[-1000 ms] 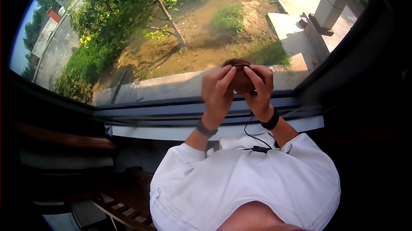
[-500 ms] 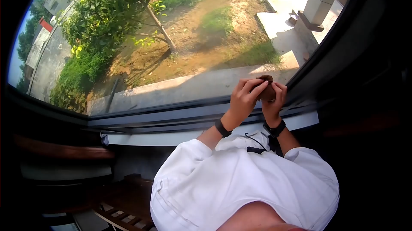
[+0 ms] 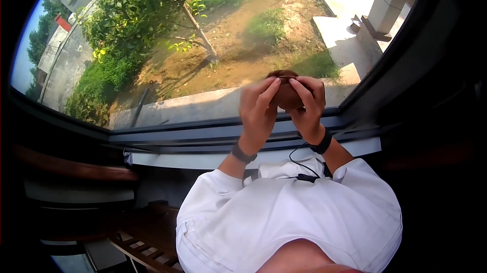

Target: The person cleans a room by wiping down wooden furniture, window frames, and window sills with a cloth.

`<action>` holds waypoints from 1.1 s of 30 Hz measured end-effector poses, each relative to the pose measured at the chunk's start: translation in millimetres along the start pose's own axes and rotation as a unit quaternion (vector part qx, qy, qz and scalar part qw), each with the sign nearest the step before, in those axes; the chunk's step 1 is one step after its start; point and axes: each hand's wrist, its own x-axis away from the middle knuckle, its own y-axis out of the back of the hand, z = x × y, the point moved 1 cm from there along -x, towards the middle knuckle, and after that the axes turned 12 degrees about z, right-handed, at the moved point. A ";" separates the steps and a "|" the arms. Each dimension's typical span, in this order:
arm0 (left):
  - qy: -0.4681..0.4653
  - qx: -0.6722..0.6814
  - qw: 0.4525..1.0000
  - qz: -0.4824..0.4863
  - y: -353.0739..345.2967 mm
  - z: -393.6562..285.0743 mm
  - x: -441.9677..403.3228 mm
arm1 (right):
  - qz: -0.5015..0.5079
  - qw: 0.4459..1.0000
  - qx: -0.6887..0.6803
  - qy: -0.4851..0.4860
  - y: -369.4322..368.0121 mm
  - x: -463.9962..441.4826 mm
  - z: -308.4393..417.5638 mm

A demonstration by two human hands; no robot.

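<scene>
Between both hands, in front of the window, is a small brown rounded object [image 3: 290, 96] with a folded or open-looking upper edge. My left hand [image 3: 258, 108] grips it from the left, its fingertips pressed at the top edge. From the right my right hand [image 3: 309, 103] holds the same object, thumb and fingers around its side and top. The fingertips of the two hands lie close together at its upper edge. What the brown thing is made of I cannot tell. A dark band is on each wrist.
A window frame [image 3: 203, 130] and white sill [image 3: 193, 160] run across ahead. Outside are a tree [image 3: 200, 32], soil and a pillar [image 3: 389, 6]. A brown slatted wooden piece [image 3: 144, 255] stands at the lower left. A dark cord hangs at my chest.
Both hands moved right with the brown object, then back left to about where they were a second ago. The view outside shifted too. The grip stays on the object.
</scene>
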 end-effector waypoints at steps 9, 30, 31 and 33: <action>-0.073 0.028 0.997 -0.014 -59.5 -54.1 -75.5 | -0.101 0.991 0.079 -0.030 81.7 -30.2 -29.7; 0.063 0.004 0.996 0.055 -50.1 -21.2 20.2 | 0.045 0.999 -0.014 -0.004 31.1 46.8 -50.8; 0.054 0.003 0.997 0.048 -43.2 -24.6 6.4 | 0.038 0.999 -0.013 0.003 34.7 31.2 -45.1; 0.051 0.014 0.998 0.032 -32.0 -31.0 -17.9 | 0.021 1.000 -0.010 0.015 43.0 -0.3 -34.4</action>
